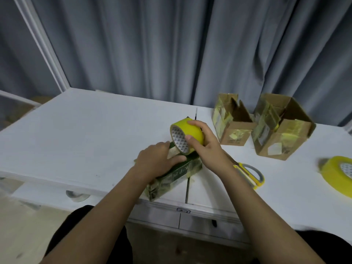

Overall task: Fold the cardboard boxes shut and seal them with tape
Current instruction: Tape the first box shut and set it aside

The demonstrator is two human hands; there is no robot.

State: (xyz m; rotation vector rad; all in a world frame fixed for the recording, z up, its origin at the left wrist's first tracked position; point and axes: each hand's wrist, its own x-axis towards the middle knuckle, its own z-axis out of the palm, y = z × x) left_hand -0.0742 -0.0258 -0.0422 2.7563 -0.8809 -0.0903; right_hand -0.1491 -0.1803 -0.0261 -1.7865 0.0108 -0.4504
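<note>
Green box [172, 178]: a long, narrow carton, dark green with pale lettering, wrapped in patches of shiny yellowish tape; closed.
Position: near the front edge of the white table [76, 134], in front of the person.
Axis: its length runs from near left to far right, far end under the hands.
Left hand [158, 159]: presses flat on the box top, fingers straight.
Right hand [204, 141]: grips a yellow tape roll [187, 135] standing on edge on the box's far end.
Behind, right: two brown cardboard boxes [233, 121] [280, 128], flaps open, tape-patched.
Also: scissors [251, 173]; second tape roll [339, 173].
</note>
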